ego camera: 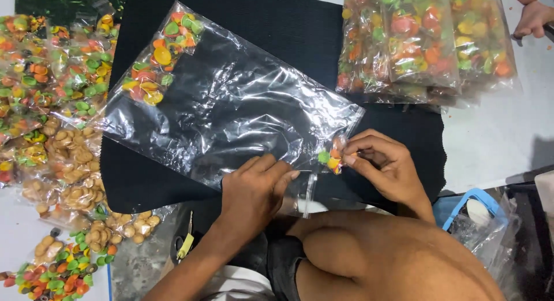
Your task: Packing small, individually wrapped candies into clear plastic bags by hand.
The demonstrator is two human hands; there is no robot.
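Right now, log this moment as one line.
left hand: pressing clear bag edge | right hand: pinching coloured snacks at bag corner | surface: black cloth

One camera, worn on the person's head, is looking steeply down from close above the lap and knees. It is facing a black mat (271, 24) lying on a pale table (496, 134), filling the frame's middle. The person's forearms are entering from the bottom edge, so the far side of the table is sitting at the top. No second view is sharing the scene.
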